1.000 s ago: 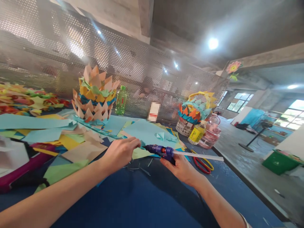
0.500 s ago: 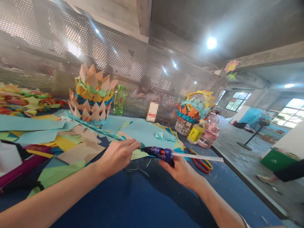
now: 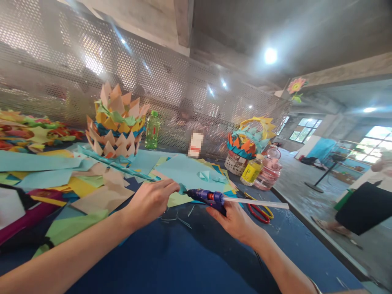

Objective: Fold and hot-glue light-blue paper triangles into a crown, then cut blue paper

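My left hand (image 3: 156,200) is closed around one end of a thin rod wrapped in teal paper (image 3: 122,168), which runs off to the left over the paper sheets. In my right hand (image 3: 237,220) is a dark blue glue gun (image 3: 208,197), with a long translucent glue stick (image 3: 259,203) poking out of its back. The gun's dark nozzle meets, or nearly meets, a small teal bit of paper at my left fingertips; actual contact cannot be made out. Light blue paper sheets (image 3: 180,170) lie just behind both hands.
Scissors with red and yellow handles (image 3: 260,213) lie right of the glue gun. Behind stand a folded-paper basket (image 3: 118,126), a green bottle (image 3: 152,130), a handled paper basket (image 3: 241,151) and a yellow-labelled bottle (image 3: 252,171). A person (image 3: 364,204) is on the floor at right.
My hands and the glue gun keep almost the same position, the nozzle still by my left fingertips. At right, the person has come further into view. The camera has shifted slightly.
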The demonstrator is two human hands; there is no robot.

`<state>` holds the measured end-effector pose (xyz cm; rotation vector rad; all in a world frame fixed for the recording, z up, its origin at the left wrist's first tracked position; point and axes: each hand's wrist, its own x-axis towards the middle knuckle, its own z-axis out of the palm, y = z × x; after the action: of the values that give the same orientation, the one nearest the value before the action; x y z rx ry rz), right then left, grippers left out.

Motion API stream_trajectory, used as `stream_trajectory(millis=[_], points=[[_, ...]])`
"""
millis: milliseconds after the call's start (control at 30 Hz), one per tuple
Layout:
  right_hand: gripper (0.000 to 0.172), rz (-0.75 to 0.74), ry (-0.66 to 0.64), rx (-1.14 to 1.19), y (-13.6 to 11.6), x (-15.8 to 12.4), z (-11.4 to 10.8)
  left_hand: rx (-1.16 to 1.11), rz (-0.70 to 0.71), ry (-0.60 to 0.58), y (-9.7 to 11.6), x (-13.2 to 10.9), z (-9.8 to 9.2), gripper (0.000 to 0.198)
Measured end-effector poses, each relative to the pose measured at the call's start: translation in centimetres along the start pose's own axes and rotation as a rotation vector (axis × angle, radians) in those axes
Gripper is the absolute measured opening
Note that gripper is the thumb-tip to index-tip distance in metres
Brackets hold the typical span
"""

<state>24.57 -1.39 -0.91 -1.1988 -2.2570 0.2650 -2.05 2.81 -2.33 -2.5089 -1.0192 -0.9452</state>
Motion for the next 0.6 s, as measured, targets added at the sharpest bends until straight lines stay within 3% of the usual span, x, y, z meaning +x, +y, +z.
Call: stream_trajectory(millis=[600], points=[[0.021,0.037,0.002,-0.06,0.4,-0.31,-0.19,0.018,0.008,0.074,-0.21,0.09,-0.31,0.033]])
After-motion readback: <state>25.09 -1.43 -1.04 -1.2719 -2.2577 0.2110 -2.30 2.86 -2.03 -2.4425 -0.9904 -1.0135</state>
